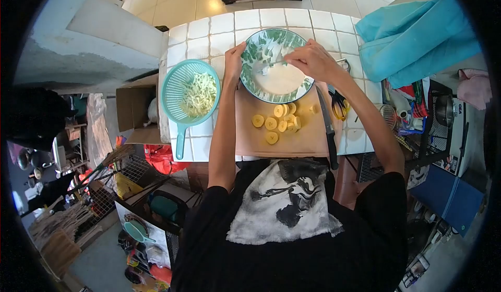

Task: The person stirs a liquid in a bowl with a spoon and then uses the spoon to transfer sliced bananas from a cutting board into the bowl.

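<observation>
Bowl (252, 79), round, glossy, marbled green and white with a dark rim, is sitting toward the table's far edge, covering the far end of the cutting board (250, 144). It is containing a pale off-white substance (279, 83); wet or dry cannot be determined. The left hand (235, 60) is gripping the rim. The right hand (313, 61) is bunching its fingers over the interior; whether it is holding a utensil cannot be told. Yellow round slices (271, 123) are lying on the smooth tan board. A knife (326, 115) is lying along the board's right side, its black handle overhanging the table's near edge. Scissors (340, 106) are lying just beside it, near the right forearm. At the table's left edge, a perforated mint-green plastic colander (170, 91) is holding pale shreds (199, 94). A turquoise cloth (412, 38) is bunching over the far right corner of the white-tiled table (198, 144).
</observation>
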`<state>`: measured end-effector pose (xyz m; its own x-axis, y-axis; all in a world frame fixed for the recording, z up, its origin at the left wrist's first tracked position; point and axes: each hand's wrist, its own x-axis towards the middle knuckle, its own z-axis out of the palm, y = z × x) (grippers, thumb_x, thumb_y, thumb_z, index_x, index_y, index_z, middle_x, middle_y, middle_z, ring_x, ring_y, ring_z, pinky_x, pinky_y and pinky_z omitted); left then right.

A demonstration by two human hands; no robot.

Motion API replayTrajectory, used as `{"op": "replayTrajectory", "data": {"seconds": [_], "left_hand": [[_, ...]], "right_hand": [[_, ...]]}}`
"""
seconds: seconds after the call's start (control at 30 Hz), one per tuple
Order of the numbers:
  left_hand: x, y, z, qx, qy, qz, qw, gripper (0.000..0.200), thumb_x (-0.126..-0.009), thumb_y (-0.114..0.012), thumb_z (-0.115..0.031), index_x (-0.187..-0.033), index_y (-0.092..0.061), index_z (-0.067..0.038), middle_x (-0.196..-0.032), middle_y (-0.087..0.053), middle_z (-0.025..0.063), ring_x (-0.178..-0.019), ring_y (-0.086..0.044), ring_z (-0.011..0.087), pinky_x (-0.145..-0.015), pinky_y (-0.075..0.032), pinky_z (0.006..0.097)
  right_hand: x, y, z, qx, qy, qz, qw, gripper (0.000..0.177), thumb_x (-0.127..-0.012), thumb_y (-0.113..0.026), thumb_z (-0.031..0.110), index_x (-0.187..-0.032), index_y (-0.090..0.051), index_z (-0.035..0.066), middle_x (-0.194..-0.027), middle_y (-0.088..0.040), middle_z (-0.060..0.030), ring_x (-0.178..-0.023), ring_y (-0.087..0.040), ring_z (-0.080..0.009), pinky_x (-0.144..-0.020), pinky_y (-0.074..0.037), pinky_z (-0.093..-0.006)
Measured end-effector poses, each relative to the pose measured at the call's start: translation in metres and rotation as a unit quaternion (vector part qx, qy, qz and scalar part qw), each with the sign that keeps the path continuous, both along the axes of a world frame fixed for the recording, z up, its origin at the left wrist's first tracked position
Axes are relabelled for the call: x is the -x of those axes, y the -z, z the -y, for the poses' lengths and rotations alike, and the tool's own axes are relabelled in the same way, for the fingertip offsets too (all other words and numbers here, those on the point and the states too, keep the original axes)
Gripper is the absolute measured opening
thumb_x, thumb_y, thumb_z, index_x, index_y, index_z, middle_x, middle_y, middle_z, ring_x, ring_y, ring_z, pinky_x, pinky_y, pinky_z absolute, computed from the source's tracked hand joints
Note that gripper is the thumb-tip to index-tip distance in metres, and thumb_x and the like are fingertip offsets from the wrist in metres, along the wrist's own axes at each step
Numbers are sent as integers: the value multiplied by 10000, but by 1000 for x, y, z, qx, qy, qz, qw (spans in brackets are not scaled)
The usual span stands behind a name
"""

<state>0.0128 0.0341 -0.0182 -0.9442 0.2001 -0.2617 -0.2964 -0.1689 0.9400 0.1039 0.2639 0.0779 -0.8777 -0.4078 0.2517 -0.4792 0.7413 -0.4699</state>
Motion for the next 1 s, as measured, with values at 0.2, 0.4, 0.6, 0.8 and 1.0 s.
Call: {"op": "replayTrajectory", "data": {"seconds": [0.2, 0.4, 0.6, 0.8, 1.0], "left_hand": [[-4, -3, 1, 6, -14, -5, 1000, 313, -894, -575, -237, -932, -674, 57, -826, -666, 78, -694, -598, 124, -656, -469, 247], [-1, 0, 1, -14, -3, 2, 1000, 302, -890, -585, -236, -904, -676, 52, -811, -662, 65, -686, -584, 110, -651, -458, 238], [-2, 0, 1, -21, -14, 8, 1000, 291, -889, -588, -224, -906, -676, 53, -817, -661, 61, -699, -578, 106, -653, -449, 232], [-3, 1, 2, -9, -23, -9, 1000, 281, -890, -588, -212, -922, -676, 53, -828, -663, 60, -708, -575, 101, -666, -448, 230], [-2, 1, 0, 0, -21, 4, 1000, 286, -889, -586, -212, -931, -675, 56, -840, -664, 65, -724, -576, 107, -682, -449, 235]], "right_hand": [[-14, -29, -28, -28, 0, 83, 996, 120, -831, -611, 133, -863, -693, 51, -731, -658, -93, -611, -603, -226, -684, -445, -318], [8, -54, -50, -159, 76, 32, 984, 175, -861, -546, 187, -885, -679, 76, -796, -656, -112, -796, -615, -275, -845, -403, -405], [22, -65, -54, -234, 88, 150, 957, 165, -809, -612, 155, -820, -690, 9, -789, -673, -131, -777, -630, -290, -687, -485, -379], [22, -20, -67, -59, 29, 283, 957, 201, -769, -646, 155, -863, -688, -18, -813, -677, -165, -759, -640, -239, -730, -485, -326], [11, 12, -36, 102, 1, 389, 915, 216, -795, -622, 145, -880, -682, -44, -801, -679, -134, -740, -597, -160, -723, -465, -307]]}}
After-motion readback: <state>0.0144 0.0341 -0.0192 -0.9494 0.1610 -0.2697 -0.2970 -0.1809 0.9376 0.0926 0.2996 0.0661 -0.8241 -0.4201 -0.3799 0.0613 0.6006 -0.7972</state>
